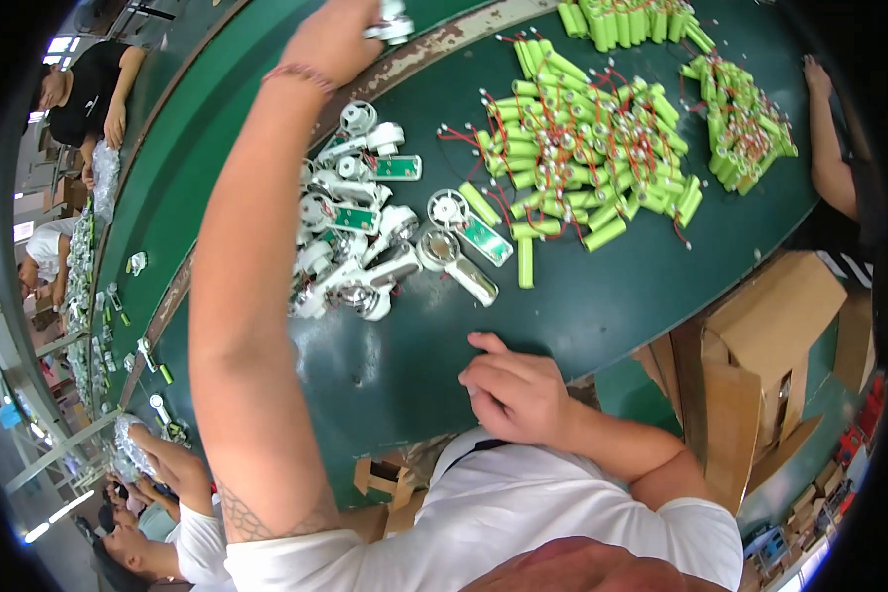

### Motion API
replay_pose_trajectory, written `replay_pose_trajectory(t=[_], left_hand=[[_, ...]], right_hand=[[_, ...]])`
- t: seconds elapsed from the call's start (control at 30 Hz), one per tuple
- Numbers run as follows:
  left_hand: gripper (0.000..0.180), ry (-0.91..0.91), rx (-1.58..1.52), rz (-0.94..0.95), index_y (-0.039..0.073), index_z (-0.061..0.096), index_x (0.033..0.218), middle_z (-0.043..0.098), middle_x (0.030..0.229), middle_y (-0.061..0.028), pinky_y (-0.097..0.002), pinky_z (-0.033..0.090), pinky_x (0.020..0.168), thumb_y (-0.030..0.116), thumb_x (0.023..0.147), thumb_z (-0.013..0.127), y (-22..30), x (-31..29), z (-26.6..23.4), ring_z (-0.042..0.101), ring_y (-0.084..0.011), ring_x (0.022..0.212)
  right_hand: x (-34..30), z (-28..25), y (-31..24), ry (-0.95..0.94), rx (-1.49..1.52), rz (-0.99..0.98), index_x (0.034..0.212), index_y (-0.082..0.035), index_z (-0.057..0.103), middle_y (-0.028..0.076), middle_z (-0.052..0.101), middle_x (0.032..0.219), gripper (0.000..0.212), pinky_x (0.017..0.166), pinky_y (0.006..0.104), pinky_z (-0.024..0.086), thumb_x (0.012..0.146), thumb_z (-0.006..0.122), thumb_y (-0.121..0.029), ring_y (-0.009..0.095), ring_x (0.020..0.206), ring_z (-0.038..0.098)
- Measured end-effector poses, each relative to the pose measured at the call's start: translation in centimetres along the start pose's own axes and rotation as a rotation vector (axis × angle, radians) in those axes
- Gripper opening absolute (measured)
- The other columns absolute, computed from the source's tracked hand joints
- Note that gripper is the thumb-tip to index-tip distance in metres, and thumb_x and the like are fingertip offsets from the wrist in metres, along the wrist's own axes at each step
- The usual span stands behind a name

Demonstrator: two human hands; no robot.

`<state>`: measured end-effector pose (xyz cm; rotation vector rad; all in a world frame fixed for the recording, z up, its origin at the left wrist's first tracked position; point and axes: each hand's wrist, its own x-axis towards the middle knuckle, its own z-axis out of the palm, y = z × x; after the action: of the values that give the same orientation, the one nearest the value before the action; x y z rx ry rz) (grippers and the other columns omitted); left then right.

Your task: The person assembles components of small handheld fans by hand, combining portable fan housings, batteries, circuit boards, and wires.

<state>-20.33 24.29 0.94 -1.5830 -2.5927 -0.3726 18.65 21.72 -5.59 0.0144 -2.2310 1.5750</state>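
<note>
At the far left edge of the table, my left hand (pixel 333 41) is closed around a small white-and-silver part (pixel 393 22), whose lower portion its fingers hide. My left arm stretches across the view beside a heap of white and silver handheld-fan-like housings (pixel 355 232), some with green circuit boards (pixel 398 168). Near the front edge, my right hand (pixel 518 390) holds nothing; its fingers are loosely bent and apart. One housing with a round head (pixel 451 264) lies between that hand and a large pile of green battery cells (pixel 582 148) with red wires.
More green cells (pixel 740 123) lie at the right, near another person's arm (pixel 829 138). An open cardboard box (pixel 760 355) stands by the table's right front edge. Beyond a worn metal rail (pixel 444 39) runs a green belt (pixel 183 148), with several people working along it at the left.
</note>
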Motion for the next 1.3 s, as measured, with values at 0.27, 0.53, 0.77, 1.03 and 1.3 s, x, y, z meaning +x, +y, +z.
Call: replay_pose_trajectory(t=[0.27,0.53,0.77,1.03,1.3], left_hand=[[0.023,0.149,-0.265,0.008,0.002,0.046,0.083,0.051,0.082,-0.0155,-0.0387,0.045,0.071,0.0,0.068,0.064,6.6,-15.4,-6.1,0.053,-0.0358,0.079],[0.027,0.397,-0.22,-0.192,0.002,0.048,0.087,0.057,0.102,-0.0148,-0.0405,0.047,0.077,-0.004,0.067,0.064,7.5,-26.6,-3.5,0.057,-0.0352,0.093],[0.029,0.673,-0.327,-0.319,0.004,0.047,0.088,0.058,0.117,-0.0178,-0.0417,0.046,0.088,0.001,0.07,0.07,7.1,-30.7,-2.2,0.057,-0.0358,0.106],[0.042,0.774,-1.363,-0.452,-0.001,0.041,0.128,0.063,0.099,-0.0141,-0.0231,0.046,0.052,0.003,0.091,0.061,7.6,-33.2,-4.2,0.055,-0.0112,0.062],[0.048,0.536,-2.297,-0.182,0.01,0.031,0.146,0.056,0.124,-0.0224,-0.0331,0.048,0.065,0.025,0.1,0.038,9.0,-33.0,-2.9,0.059,-0.0197,0.076]], right_hand=[[-0.3,0.9,0.0,0.098,-0.008,-0.065,0.085,0.001,0.062,0.011,0.064,0.076,0.013,0.09,0.0434,0.055,0.074,0.061,0.008,0.028,0.066,0.064],[2.1,-3.7,-0.3,0.462,-0.204,-0.064,0.098,-0.001,0.065,0.011,0.067,0.1,0.02,0.106,0.045,0.037,0.08,0.063,0.004,0.026,0.102,0.062],[6.5,-8.1,3.6,0.36,-0.941,-0.177,0.094,-0.002,0.068,0.013,0.066,0.103,0.015,0.108,0.0473,0.033,0.081,0.071,-0.008,0.034,0.103,0.06],[6.3,-5.0,-1.2,0.715,-0.108,0.011,0.101,0.007,0.068,0.011,0.071,0.097,0.014,0.082,0.0248,0.052,0.091,0.064,-0.003,0.014,0.086,0.067],[5.3,1.0,-5.9,0.406,0.23,0.077,0.108,0.005,0.066,0.012,0.068,0.1,0.017,0.097,0.0333,0.046,0.092,0.062,-0.001,0.026,0.114,0.06]])
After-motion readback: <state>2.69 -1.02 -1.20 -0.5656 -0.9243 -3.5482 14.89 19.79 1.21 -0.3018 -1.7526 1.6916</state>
